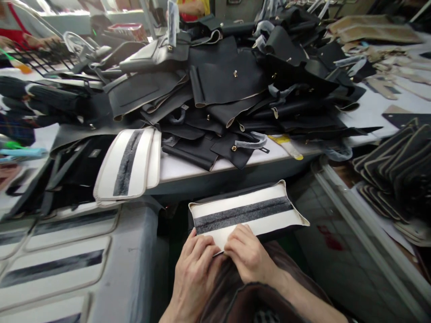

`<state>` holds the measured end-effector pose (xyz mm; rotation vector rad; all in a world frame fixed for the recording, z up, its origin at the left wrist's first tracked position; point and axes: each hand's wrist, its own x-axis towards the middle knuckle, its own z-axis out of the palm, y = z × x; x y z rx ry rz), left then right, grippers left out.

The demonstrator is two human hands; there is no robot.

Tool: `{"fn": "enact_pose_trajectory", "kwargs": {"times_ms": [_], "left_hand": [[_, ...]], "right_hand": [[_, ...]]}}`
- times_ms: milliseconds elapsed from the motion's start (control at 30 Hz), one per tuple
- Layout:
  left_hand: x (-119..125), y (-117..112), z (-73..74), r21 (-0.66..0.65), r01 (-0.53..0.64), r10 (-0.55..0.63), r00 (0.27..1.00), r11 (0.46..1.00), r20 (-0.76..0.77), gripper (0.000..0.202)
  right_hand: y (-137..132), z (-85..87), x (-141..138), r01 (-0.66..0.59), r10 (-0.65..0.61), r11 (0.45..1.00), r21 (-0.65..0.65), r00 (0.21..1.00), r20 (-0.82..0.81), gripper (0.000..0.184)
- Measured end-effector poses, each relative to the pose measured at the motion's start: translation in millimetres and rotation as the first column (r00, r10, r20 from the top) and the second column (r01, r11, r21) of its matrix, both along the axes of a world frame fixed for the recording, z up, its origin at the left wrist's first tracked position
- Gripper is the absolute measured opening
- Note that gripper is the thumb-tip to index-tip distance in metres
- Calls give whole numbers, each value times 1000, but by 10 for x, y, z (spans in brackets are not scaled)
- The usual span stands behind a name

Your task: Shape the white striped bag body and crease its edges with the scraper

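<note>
A cream panel with a dark grey stripe down its middle point(249, 211) lies across my lap, just below the table edge. My left hand point(195, 269) grips its near left edge, fingers curled over the cream border. Beside it, my right hand point(247, 253) pinches the same near edge, fingers bent and pressed on the material. The two hands almost touch. A black layer shows under the panel's edges.
A big heap of black leather pieces point(235, 85) covers the white table point(188, 168). A stack of similar cream striped panels point(129, 161) hangs over the table's front. More striped panels point(57, 264) lie flat at the left. Black trimmed pieces point(397, 166) are stacked at the right.
</note>
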<state>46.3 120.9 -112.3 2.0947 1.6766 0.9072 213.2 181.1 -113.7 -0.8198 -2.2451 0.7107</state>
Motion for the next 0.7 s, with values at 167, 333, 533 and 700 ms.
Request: {"fn": "enact_pose_trajectory", "kwargs": {"times_ms": [167, 333, 533, 700], "left_hand": [[-4, -6, -70, -11, -11, 11, 1000, 1000, -23, 8], [56, -11, -88, 17, -48, 49, 995, 999, -84, 11], [148, 19, -43, 32, -71, 75, 984, 997, -159, 15], [152, 14, -50, 79, -66, 79, 980, 995, -181, 12]], "right_hand": [[-27, 8, 98, 81, -79, 995, 53, 996, -34, 19], [-317, -108, 379, 242, -224, 956, 167, 967, -119, 44], [-622, -339, 452, 187, -218, 937, 296, 973, 75, 42], [-638, -408, 453, 202, -257, 926, 320, 956, 140, 44]]}}
